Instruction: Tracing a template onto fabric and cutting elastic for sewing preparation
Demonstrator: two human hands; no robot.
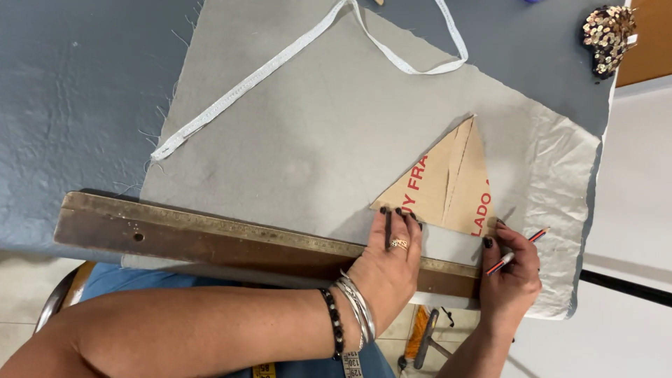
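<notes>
My left hand (389, 260) presses flat on a long dark wooden ruler (210, 238) that lies across grey fabric (315, 133); its fingertips reach the lower edge of a triangular brown cardboard template (448, 185). My right hand (509, 276) holds a red and black pencil (521, 250) at the ruler's right end, just below the template's right corner. The fabric is spread on a grey-blue table (77, 105).
A white tape strip (280, 59) loops across the fabric's upper part. A sequined object (607, 35) sits at the table's far right corner. A yellow measuring tape (352, 364) hangs near my left wrist. The table's front edge runs under the ruler; a chair and floor show below.
</notes>
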